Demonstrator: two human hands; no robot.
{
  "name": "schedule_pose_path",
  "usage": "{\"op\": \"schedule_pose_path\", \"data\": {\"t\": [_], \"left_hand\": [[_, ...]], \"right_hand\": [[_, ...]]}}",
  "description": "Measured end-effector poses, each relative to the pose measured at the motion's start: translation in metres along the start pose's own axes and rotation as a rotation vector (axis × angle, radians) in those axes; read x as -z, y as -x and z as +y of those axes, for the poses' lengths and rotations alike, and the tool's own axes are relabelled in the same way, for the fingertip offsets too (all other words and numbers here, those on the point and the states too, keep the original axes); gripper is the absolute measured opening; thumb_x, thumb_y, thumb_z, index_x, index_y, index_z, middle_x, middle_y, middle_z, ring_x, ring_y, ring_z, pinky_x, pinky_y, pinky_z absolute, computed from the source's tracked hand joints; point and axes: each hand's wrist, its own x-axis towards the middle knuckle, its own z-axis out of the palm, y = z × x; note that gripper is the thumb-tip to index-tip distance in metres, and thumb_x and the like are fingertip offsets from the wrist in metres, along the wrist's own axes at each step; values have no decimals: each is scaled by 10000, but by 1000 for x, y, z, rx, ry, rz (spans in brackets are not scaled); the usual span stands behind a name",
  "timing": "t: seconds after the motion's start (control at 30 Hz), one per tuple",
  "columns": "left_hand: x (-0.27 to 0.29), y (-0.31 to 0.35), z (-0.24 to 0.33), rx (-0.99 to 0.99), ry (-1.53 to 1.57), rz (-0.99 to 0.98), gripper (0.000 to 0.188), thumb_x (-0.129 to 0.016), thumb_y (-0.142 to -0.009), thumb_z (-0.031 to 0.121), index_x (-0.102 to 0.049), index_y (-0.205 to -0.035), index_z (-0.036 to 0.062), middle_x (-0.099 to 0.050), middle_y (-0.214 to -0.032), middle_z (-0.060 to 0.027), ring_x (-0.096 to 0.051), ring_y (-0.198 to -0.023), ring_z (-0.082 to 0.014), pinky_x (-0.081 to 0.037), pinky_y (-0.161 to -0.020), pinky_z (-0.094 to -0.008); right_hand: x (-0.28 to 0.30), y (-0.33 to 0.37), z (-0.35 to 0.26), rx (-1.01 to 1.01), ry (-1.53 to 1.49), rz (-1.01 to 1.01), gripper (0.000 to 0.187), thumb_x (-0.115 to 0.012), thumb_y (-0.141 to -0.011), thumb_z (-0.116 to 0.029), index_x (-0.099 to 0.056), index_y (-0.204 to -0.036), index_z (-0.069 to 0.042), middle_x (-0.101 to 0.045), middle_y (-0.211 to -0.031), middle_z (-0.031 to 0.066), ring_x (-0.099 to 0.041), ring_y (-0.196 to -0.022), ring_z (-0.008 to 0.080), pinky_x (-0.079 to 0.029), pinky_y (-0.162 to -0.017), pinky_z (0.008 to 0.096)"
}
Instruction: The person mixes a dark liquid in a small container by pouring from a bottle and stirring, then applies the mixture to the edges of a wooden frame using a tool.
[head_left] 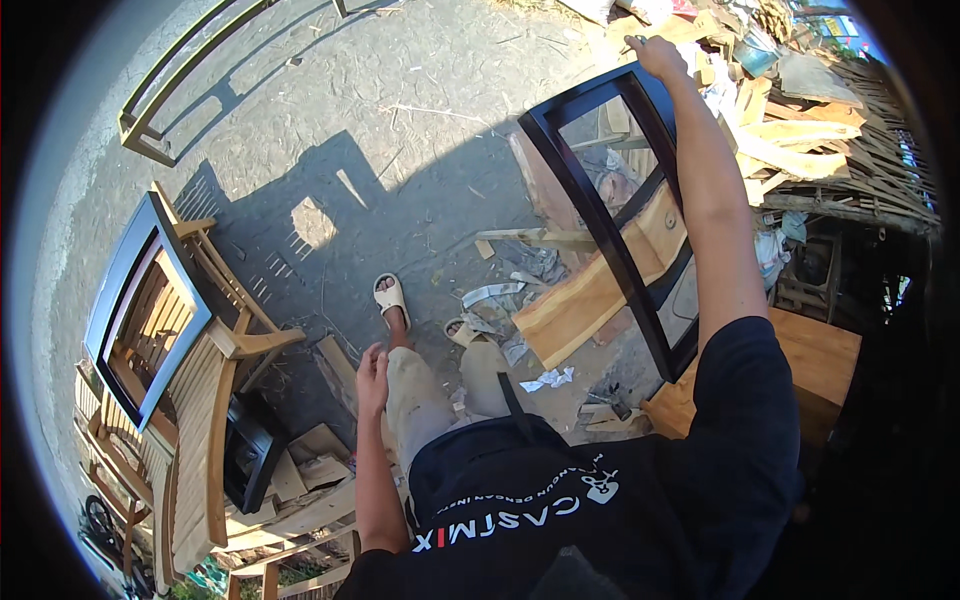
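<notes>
My right arm reaches up and outward, and my right hand (657, 60) is closed around the top corner of a black rectangular frame (598, 230). The frame hangs tilted beside my forearm, its centre partly open so the ground and planks show through. My left hand (372, 378) hangs by my left leg with its fingers loosely extended and nothing in it. To its left, a second dark frame (122, 275) with a shiny surface leans on a slatted wooden bench (195, 440). Another black frame (252, 450) stands low beside that bench.
A natural-edged wooden slab (570, 315) lies among scraps right of my feet. Offcuts (790, 140) are heaped at the upper right, near a wooden cabinet (815, 360). A wooden rail frame (190, 60) stands at the far left. Boards (300, 475) are stacked at lower left.
</notes>
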Motion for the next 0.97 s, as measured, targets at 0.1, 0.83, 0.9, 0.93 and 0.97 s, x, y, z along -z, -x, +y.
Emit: {"op": "schedule_pose_path", "data": {"t": [0.1, 0.83, 0.9, 0.93, 0.97], "left_hand": [[27, -37, 35, -17, -19, -40, 385, -578, -1076, 258, -611, -1379, 23, -725, -1175, -143, -687, -1086, -210, -530, -976, -374], [-85, -72, 285, -746, -195, -1000, 564, -722, -972, 208, -518, -1457, 6, -615, -1386, -217, -659, -1218, -325, -514, -1018, -408], [-102, -47, 288, -823, -212, -1082, 670, -757, -947, 243, -464, -1502, 11, -573, -1442, -221, -637, -1259, -330, -497, -1049, -396], [-113, -34, 289, -867, -221, -1108, 724, -774, -934, 261, -437, -1525, 13, -552, -1470, -223, -626, -1279, -333, -488, -1064, -390], [-122, -21, 288, -884, -233, -1173, 724, -774, -934, 261, -437, -1525, 13, -552, -1470, -223, -626, -1279, -333, -488, -1064, -390]], "right_hand": [[-7, 19, -52, 188, -104, -170, 782, -553, -946, -710, -732, -920, 51, -724, -847, 226, -721, -854, 371, -557, -841, 481], [38, 436, -189, 45, -594, 318, 327, -792, -914, -292, -733, -1149, -72, -749, -954, 137, -722, -820, 355, -557, -684, 424], [46, 467, -185, -44, -616, 306, 359, -796, -906, -297, -736, -1193, -90, -757, -995, 129, -733, -853, 339, -565, -699, 414], [48, 481, -181, -73, -634, 306, 377, -798, -902, -299, -737, -1215, -99, -761, -1015, 125, -738, -869, 331, -569, -706, 408], [51, 502, -174, -101, -675, 376, 405, -793, -911, -301, -732, -1257, -101, -766, -1045, 118, -747, -894, 324, -577, -736, 403]]}}
